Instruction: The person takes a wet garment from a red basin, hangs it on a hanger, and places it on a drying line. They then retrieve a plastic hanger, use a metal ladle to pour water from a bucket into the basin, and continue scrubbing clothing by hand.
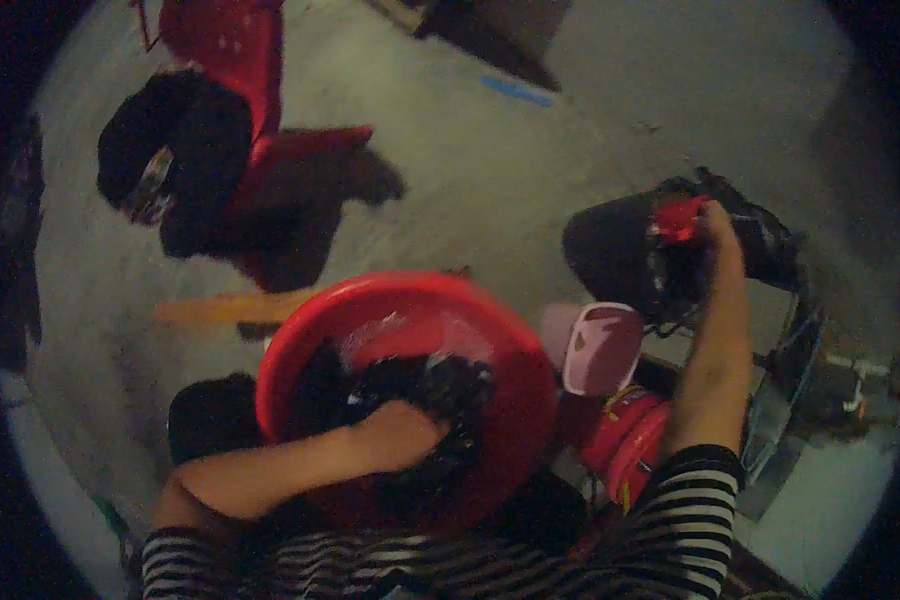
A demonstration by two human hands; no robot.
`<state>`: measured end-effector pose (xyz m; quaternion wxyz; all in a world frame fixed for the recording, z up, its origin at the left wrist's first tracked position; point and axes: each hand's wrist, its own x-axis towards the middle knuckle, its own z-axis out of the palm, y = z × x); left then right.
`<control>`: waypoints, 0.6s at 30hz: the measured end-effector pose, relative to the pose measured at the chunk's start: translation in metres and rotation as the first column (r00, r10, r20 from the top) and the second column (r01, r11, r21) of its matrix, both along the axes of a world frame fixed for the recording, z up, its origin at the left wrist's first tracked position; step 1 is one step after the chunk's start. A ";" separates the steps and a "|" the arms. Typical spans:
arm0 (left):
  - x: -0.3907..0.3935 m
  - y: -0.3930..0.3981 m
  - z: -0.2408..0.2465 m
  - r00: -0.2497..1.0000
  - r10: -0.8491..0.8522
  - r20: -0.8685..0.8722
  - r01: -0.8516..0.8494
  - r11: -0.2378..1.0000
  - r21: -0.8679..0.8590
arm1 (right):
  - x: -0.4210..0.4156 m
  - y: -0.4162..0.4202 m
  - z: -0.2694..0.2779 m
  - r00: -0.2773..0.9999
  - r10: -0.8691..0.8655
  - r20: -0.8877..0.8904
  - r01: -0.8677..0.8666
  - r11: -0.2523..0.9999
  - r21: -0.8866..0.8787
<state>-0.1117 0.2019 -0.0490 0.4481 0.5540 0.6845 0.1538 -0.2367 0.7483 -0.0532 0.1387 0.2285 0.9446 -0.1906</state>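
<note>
A large round red plastic basin (405, 283) stands directly before me. In it lies a dark, wet-looking mass (390, 379), perhaps cloth. My left hand (414, 426) reaches down into this mass, and its fingers are hidden there. Out to the right, my right hand (714, 219) has its fingers on a small red object (676, 218), too blurred to name more closely. That hand is above dark items (619, 240) whose shapes run together in the dim light.
Right of the basin are a pink plastic container (606, 349) and a red round container (630, 442). A red chair (229, 45) with a dark bundle (176, 142) stands at upper left. An orange strip (225, 307) lies left of the basin; a blue strip (517, 90) lies farther off.
</note>
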 end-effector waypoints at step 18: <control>0.000 -0.002 0.000 0.959 0.217 0.180 -0.225 0.974 0.026 | 0.043 0.063 0.016 0.857 -0.409 -0.314 0.281 0.882 -0.379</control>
